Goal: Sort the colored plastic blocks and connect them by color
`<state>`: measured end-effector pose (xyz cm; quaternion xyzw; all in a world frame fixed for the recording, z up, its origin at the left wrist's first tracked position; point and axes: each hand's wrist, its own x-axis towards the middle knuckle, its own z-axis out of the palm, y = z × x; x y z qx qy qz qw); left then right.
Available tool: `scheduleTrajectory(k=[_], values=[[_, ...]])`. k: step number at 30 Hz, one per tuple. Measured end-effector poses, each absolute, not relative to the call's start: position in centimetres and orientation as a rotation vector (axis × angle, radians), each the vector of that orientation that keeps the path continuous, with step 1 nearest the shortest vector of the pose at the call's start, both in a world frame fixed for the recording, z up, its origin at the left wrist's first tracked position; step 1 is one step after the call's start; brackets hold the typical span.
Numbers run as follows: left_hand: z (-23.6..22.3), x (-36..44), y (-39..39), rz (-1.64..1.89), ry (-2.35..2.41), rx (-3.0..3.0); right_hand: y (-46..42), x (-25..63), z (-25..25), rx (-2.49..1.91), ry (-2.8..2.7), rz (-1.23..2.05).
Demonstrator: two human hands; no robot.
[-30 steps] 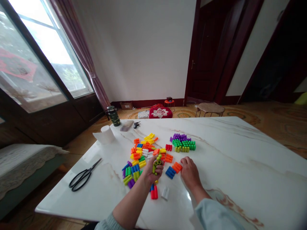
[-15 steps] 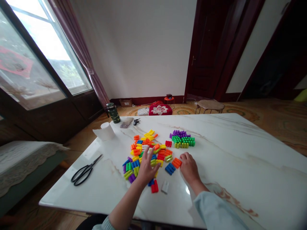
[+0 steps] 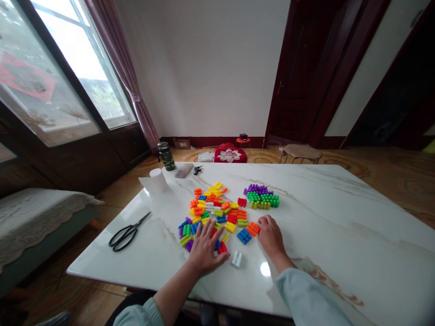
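A pile of small bright plastic pieces, shaped like joined pegs, lies on the marble-patterned table [image 3: 333, 203]. My left hand [image 3: 205, 251] is over the pile's near side, palm down with fingers spread. Beside its thumb lies a red piece [image 3: 222, 247]; a white piece [image 3: 236, 259] sits just to the right. My right hand [image 3: 272, 237] rests on the table with fingers curled, against or very close to the orange pieces [image 3: 253, 228]; what its fingers hold, if anything, is hidden. A blue piece [image 3: 244, 236] lies beside the orange ones.
Upright rows of purple [image 3: 260, 189], green [image 3: 263, 199] and olive pieces [image 3: 260, 205] stand farther back. Black-handled scissors [image 3: 127, 234] lie at left. A paper roll [image 3: 157, 181], camouflage flask [image 3: 166, 157] and keys [image 3: 197, 170] are near the far left corner.
My left hand has moved back toward me, from the pile's middle to its near edge. The red piece there has shifted slightly away from me. My right hand stays beside the orange pieces.
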<state>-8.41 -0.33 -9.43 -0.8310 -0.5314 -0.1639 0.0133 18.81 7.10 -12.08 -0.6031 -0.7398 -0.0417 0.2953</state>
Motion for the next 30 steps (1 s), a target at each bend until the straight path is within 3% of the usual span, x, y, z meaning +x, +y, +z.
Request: scheduleTrajectory(k=[8,14,21,30], values=[[-10.1,-8.3,-0.3,-0.563,-1.657,-2.545,7.8,20.1,-12.6,-1.391,-1.685,0.048],[-9.8,-8.1,-0.3,-0.621,-1.67,-2.534,8.9,12.0,-7.7,-1.184,-2.006,0.168],[-9.9,-7.9,-0.1,-0.588,-1.654,-2.519,10.0,2.1,-3.9,-1.637,-2.413,-0.008],[-10.8,-8.1,0.2,-0.617,-1.595,-2.49,11.0,1.6,-4.5,-1.616,-2.482,-0.038]])
